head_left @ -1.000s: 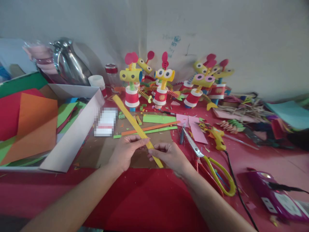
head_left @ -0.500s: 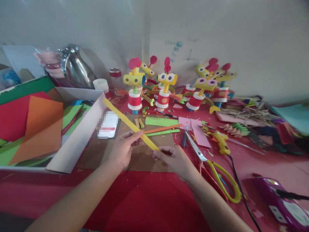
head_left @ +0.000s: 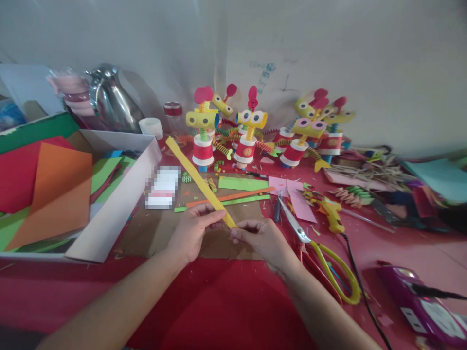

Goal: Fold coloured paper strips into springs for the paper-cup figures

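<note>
A long yellow paper strip slants across the middle of the view, its far end raised toward the upper left. My left hand pinches it between thumb and fingers, a little above its near end. The near end itself is gripped by the closed fingers of my right hand. Both hands are over a brown cardboard sheet. Just beyond the hands lie an orange paper strip, a thin green strip and a wider green paper piece.
Yellow-handled scissors and a yellow glue gun lie to the right, near a purple power strip. An open box of coloured paper stands left. Several paper-cup figures line the back, beside a steel jug.
My left hand has slid along the strip toward my right hand. The strip's far end has swung slightly up and to the right, uncovering more of the orange and green strips.
</note>
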### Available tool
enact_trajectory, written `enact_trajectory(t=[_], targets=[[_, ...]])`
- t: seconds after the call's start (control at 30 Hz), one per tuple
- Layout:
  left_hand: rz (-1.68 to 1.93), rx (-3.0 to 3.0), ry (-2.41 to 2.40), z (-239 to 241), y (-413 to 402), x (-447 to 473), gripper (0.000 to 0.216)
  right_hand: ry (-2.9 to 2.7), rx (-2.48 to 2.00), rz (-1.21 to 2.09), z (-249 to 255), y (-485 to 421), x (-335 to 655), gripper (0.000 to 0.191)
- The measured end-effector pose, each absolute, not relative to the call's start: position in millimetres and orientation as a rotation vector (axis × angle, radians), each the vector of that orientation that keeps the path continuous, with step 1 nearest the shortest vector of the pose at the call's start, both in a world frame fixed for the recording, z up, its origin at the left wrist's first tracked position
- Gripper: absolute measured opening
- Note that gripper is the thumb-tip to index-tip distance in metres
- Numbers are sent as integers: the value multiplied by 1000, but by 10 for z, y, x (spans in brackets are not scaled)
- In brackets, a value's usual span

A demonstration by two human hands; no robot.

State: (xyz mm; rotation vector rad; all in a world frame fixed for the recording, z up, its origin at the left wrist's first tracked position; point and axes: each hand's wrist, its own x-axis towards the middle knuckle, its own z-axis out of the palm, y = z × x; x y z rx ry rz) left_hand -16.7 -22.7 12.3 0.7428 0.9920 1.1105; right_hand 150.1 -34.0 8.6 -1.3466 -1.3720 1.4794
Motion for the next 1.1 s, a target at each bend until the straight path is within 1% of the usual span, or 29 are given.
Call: enact_trajectory(t=[0.1, 0.27, 0.47, 0.63, 0.87, 1.0, 1.1], targets=[[1098, 724, 995, 134, -244, -152, 14, -1329, -1366, 1514, 68, -334, 1496, 18], [1195, 748, 1004, 90, -262, -118, 17, -1268, -1285, 1573, 93, -347, 1492, 21], [1125, 752, 1000, 67, -275, -100, 17, -1415, -1358, 1408, 103, -347, 1486, 25], [1263, 674, 1049, 110, -234, -156, 16, -1449, -1341, 1464, 68, -332, 1477, 26], [1095, 708, 969, 83, -310, -70, 19, -1472, -1282, 1580, 85, -349, 1481, 29], [1243, 662, 1091, 122, -210, -175, 20, -1486, -1398, 1633, 91, -354, 1487, 27], [1365, 578, 1061, 168, -99, -326, 24, -1541, -1416, 1629, 86, -359, 1494, 24]])
